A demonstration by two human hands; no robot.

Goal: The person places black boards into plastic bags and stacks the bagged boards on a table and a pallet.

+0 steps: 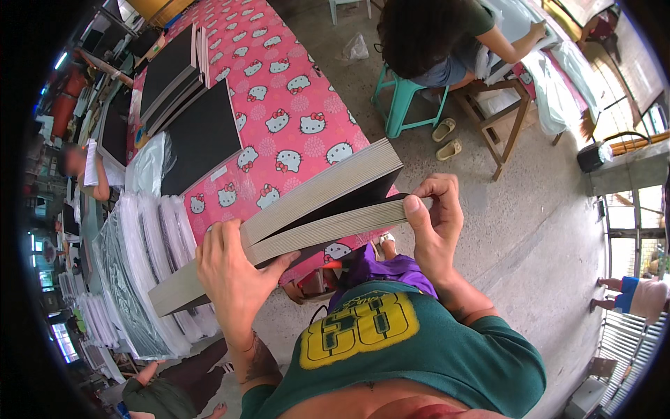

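Observation:
A thick stack of boards [324, 190] with pale grey edges and black faces is held up over the near end of the pink table. It is split into two wedges that spread apart toward the right, with a black face showing in the gap. My left hand [234, 269] wraps round the stack near its left part, thumb below and fingers over the top. At the right end of the lower wedge, my right hand [437, 227] pinches the boards between thumb and fingers. The stack's left end sticks out past my left hand.
More black boards [166, 73] are piled on the patterned pink tablecloth [293, 84], and a flat black board [202, 136] lies beside them. Plastic-wrapped stacks [132, 272] stand at the left. A person sits on a teal stool [401, 105] near a wooden stand [513, 105]; sandals [447, 140] lie on the floor.

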